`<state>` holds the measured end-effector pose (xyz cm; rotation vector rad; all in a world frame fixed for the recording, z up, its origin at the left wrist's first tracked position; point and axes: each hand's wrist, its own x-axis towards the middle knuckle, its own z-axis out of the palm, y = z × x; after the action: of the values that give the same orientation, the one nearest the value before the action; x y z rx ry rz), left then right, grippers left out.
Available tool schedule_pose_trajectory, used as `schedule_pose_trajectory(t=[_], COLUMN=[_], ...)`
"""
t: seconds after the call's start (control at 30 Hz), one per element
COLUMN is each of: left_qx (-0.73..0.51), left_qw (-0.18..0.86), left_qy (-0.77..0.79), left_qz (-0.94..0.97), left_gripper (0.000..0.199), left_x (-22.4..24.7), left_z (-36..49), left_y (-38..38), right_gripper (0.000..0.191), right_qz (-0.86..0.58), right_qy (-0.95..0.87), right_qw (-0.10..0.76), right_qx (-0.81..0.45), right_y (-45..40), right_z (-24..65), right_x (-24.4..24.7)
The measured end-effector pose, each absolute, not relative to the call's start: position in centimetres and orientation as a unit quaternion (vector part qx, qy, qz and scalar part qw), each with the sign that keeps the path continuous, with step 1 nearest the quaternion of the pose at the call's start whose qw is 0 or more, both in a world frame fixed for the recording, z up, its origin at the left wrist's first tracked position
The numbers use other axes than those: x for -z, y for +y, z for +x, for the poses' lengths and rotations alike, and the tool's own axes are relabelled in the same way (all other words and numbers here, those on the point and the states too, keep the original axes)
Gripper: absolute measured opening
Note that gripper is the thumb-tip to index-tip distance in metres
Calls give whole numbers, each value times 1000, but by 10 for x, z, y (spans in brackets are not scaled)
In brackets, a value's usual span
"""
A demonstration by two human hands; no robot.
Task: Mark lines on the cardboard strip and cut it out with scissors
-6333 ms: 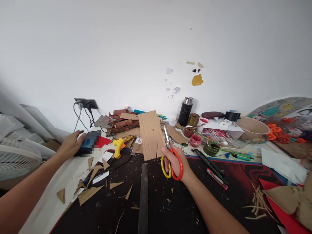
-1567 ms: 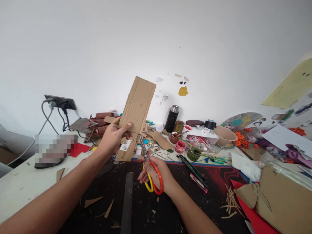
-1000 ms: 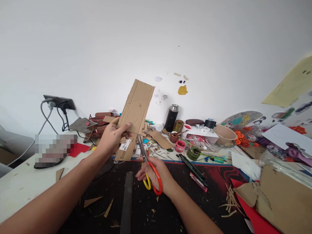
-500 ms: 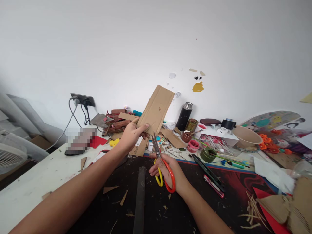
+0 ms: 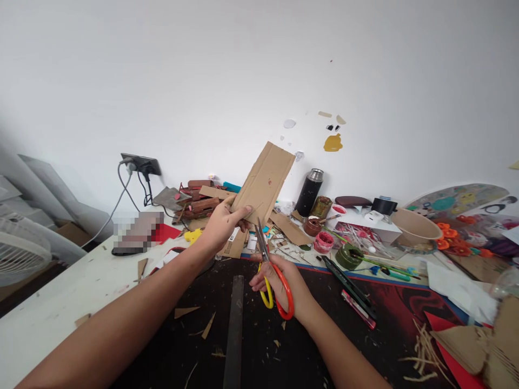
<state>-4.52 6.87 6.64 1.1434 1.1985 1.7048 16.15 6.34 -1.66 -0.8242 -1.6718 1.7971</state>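
Observation:
My left hand [image 5: 226,219] pinches the lower left corner of a flat brown cardboard piece [image 5: 266,178], thumb on its face. The piece is held up above the desk, tilted to the right. A short slit or line shows near its lower edge. My right hand [image 5: 284,283] grips scissors [image 5: 263,246] with one yellow and one red handle, fingers through the loops. The blades point up, and their tips meet the lower edge of the cardboard. Below the hands, a dark metal ruler [image 5: 234,329] lies on the black mat [image 5: 162,346].
Behind the hands are a black thermos [image 5: 310,192], paint pots [image 5: 323,242] and cardboard scraps [image 5: 290,227]. A green-black cutter [image 5: 349,287] lies to the right, near twisted paper strips [image 5: 424,354]. A fan [image 5: 20,248] stands at far left.
The view has shifted slightly, so everything sits a little to the right. Cardboard and scissors stay together in nearly the same pose; the blades look about as before.

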Motion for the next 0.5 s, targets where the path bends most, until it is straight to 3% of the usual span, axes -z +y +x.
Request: schedule_pose_trajectory(t=[0.2, 0.5], left_qx=[-669, -694], left_qw=[369, 362], left_qy=[470, 461], left_qz=[441, 419], left_gripper=[50, 47], left_x=[-69, -66], left_z=[-45, -51], left_y=[68, 71], right_gripper=[98, 85], right_qz=[-304, -280], right_qy=[-630, -634], right_qw=[265, 279], right_qx=[-664, -665], right_y=[61, 62], right_z=[163, 160], right_x=[11, 19])
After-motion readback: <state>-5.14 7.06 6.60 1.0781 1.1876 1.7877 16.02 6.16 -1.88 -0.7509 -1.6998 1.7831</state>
